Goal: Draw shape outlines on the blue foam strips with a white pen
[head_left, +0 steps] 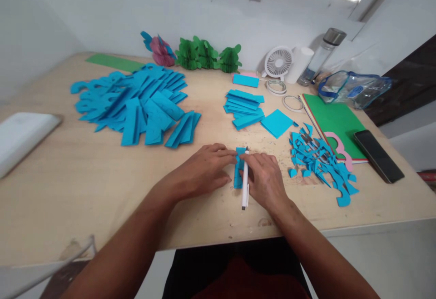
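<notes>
A small folded strip of blue paper [238, 178] lies upright in front of me near the table's front edge. My left hand [206, 169] rests at its left side, fingers stretched out, fingertips touching the paper's edge. Over the paper's right side is my right hand [265, 176], with a white pen [245, 185] between its thumb and fingers. The pen's dark tip points away from me, past the top of the strip. Part of the strip is hidden beneath the pen and fingers.
Left is a large heap of cut blue paper [136, 94]; folded blue strips [243, 101] lie ahead. Blue scraps [316, 153], a green paper stack [340, 117] and a phone [379, 156] sit right. Along the wall stand green paper shapes [206, 54], a fan [278, 62] and a bottle [322, 56].
</notes>
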`<state>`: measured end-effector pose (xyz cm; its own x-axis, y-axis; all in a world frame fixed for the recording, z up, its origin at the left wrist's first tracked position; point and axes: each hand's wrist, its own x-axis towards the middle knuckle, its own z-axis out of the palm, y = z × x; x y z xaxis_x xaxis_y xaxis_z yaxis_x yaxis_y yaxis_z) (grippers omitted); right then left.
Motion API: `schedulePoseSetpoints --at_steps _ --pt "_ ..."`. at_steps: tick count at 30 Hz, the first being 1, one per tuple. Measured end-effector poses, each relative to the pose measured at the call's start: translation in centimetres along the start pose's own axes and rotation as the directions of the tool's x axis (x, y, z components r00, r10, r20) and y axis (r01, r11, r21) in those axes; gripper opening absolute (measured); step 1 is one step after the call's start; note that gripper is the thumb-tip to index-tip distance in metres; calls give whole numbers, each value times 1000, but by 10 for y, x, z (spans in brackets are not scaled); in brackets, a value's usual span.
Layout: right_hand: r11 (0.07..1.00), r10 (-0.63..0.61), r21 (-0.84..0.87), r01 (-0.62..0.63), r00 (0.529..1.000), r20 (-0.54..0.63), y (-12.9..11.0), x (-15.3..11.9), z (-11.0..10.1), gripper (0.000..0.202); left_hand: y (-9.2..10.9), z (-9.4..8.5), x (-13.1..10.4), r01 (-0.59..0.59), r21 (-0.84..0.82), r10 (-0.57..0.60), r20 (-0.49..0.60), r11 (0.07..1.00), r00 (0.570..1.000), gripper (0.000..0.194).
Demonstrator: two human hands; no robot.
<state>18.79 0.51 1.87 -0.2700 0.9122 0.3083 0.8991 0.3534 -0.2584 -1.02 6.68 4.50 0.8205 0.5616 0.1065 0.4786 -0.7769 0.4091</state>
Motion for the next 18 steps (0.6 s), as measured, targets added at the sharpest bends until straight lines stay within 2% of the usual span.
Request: schedulePoseSetpoints --at_steps 9,12,18 --pt "1000 -2 9 2 1000 -3 1 0 1 25 4 -2 2 0 -10 0 -5 1000 1000 38" --pt "1000 -5 6 5 1000 -4 2 0 2 23 4 1 4 3 4 -3 -6 1000 1000 35" --pt "1000 -2 0 2 1000 -4 2 0 2 23 1 9 6 15 20 -15 -9 1000 1000 41"
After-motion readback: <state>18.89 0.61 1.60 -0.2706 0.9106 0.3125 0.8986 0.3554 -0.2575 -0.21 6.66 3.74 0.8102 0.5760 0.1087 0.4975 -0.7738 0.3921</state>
